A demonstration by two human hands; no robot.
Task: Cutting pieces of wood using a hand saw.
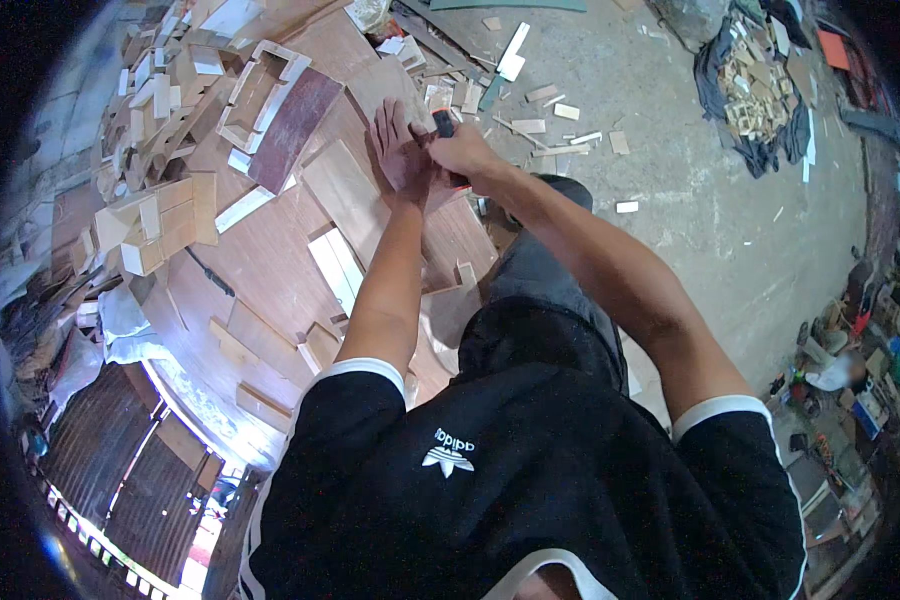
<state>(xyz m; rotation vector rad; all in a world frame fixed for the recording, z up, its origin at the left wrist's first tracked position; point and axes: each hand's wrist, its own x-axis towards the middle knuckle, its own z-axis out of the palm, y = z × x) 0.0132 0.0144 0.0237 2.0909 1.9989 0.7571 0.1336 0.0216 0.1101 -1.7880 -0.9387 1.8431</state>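
Note:
My left hand [400,150] lies flat with its fingers spread, pressed on a light brown wooden board [377,88] at the worktable's far right part. Just beside its wrist, my right hand [462,153] is closed round the handle of a black and orange tool [443,123]. The rest of that tool is hidden by the hand, so its kind does not show. Close to my left forearm rest a plain wood panel [342,190] and a white-faced strip [336,268].
The wooden worktable [255,265] carries a dark red board [298,128], an open wooden box frame [263,98] and piled offcuts [175,215]. Scraps lie on the concrete floor [670,230], and a dark cloth [710,75] holds wood bits. Clutter [850,380] lines the right side.

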